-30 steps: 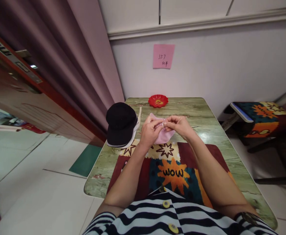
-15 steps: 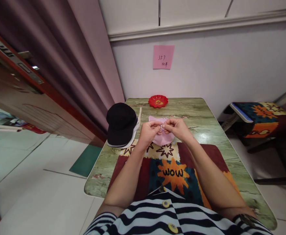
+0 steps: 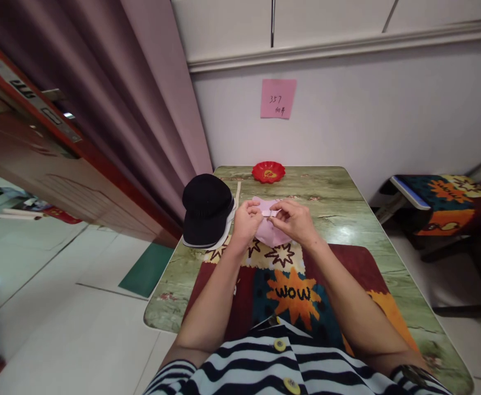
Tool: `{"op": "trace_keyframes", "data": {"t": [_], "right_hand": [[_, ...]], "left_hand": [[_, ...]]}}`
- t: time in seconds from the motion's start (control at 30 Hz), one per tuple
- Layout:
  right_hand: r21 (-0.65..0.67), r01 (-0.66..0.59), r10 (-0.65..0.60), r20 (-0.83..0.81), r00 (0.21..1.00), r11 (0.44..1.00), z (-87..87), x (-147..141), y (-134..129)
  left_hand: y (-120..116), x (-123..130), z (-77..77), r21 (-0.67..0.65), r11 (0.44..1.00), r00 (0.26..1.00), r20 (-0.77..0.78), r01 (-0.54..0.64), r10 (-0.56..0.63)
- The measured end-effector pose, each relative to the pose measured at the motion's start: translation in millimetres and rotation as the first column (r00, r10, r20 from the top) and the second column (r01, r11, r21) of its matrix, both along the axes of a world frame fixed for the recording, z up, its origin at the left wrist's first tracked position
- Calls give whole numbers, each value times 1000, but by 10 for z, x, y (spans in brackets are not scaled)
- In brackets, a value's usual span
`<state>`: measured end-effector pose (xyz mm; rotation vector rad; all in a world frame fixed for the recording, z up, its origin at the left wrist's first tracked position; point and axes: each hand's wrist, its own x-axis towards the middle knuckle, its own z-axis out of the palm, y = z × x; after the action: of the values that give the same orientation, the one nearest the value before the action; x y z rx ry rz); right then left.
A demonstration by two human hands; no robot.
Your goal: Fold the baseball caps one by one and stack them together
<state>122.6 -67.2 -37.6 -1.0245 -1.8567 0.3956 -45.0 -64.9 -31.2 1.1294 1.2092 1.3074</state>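
My left hand (image 3: 247,221) and my right hand (image 3: 296,220) meet over the middle of the table, fingers pinched. Between their fingertips runs a short white strip (image 3: 266,213), and both hands grip it. Under and behind the strip is a soft-looking pink piece (image 3: 273,237) with a rounded edge. My fingers cover part of it, so its kind cannot be made out. To the left of my left hand lies a black cap (image 3: 205,208) with a pale brim edge showing beneath it.
The table (image 3: 347,208) has a green wood-grain top and a patterned mat (image 3: 293,293) near my body. A red scalloped dish (image 3: 268,172) stands at the back. Left are a curtain (image 3: 158,99) and a wooden door (image 3: 79,181); a stool (image 3: 446,200) is at right.
My hands have moved slightly apart, and more of the white strip shows between them. My right hand's fingers have turned over it. The view has shifted a little.
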Motion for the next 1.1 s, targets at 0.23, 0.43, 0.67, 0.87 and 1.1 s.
{"op": "trace_keyframes", "data": {"t": [0.23,0.43,0.67,0.87,1.1], "right_hand": [[-74,53,-50,47,998,996,-14,12,13],[-114,34,-19,125,992,993,8,24,11],[-237,-55,85,118,989,970,-44,173,48],[-396,-110,124,10,992,912,-116,205,63],[-390,-141,133,-48,990,910,-203,396,11]], "left_hand": [[44,-150,-72,143,987,950,-292,-70,110],[109,-167,165,122,928,845,-467,352,-259],[217,-272,110,-95,876,828,-292,472,-478],[253,-333,59,-133,882,863,-187,451,-469],[262,-332,30,-50,875,838,-264,482,-477]]}}
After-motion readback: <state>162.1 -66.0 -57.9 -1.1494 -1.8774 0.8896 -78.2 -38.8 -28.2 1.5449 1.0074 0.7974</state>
